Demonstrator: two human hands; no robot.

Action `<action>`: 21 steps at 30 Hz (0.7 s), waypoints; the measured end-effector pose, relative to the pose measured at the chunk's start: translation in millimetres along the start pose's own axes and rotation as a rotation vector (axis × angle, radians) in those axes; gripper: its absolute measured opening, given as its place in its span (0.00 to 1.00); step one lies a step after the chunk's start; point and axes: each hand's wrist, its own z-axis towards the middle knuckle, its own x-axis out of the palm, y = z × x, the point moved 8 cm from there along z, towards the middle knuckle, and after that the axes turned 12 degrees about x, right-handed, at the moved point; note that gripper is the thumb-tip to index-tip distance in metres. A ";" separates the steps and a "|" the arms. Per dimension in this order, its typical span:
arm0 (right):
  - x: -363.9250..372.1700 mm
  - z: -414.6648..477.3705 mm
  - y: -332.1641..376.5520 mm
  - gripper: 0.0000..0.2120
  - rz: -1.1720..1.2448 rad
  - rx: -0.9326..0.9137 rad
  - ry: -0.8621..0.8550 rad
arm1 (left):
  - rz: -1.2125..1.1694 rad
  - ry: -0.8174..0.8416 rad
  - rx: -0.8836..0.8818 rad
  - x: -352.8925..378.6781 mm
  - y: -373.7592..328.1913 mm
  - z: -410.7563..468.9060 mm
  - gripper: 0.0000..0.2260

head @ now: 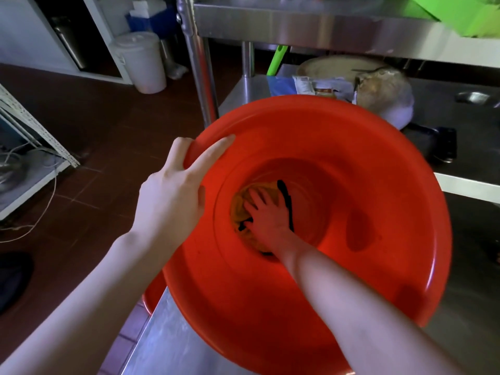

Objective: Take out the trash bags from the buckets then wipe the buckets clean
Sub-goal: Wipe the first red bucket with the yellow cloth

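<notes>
A dark brown tiled floor [108, 125] fills the left of the view, and a stainless steel table [311, 25] with a lower shelf stands across the top and right. In front of it a large red bucket [378, 185] takes up the middle, its mouth tipped toward the camera so that the whole inside shows. It sits over a steel surface [167, 345] at the bottom edge, with a sliver of more red plastic showing below its left side; whether that belongs to a second bucket I cannot tell. No trash bag lines the bucket's inside. The left hand [173, 190] grips the bucket's near-left rim, with the index finger laid along the inner wall, the thumb inside and the other fingers curled over the outer edge. The right arm reaches deep into the bucket, and the right hand [267, 215] lies flat with its fingers spread, pressing a yellow cloth [240, 209] with black trim against the bottom. A white rack [35, 125] juts in at the left edge with loose cords trailing beneath it. A white lidded pail [142, 60] stands on the floor at the back, with a blue cooler [151, 18] behind it. On the lower shelf, behind the bucket, rests a clear bagged bundle [384, 93], and a green handle [276, 59] leans nearby.
</notes>
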 end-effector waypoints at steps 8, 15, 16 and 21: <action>-32.5 13.7 -94.3 0.25 0.176 0.357 -0.126 | 0.021 -0.025 -0.049 -3.7 -14.6 -14.2 0.39; -27.6 11.9 -99.2 0.31 0.346 0.452 -0.111 | -0.055 -0.073 -0.053 -3.3 -19.6 -22.3 0.38; -28.6 14.5 -90.7 0.30 0.349 0.449 -0.112 | -0.081 -0.088 -0.062 -4.0 -16.0 -25.0 0.37; -20.9 4.6 -2.6 0.28 0.161 0.081 -0.093 | -0.098 -0.134 -0.074 -6.1 -15.7 -33.9 0.34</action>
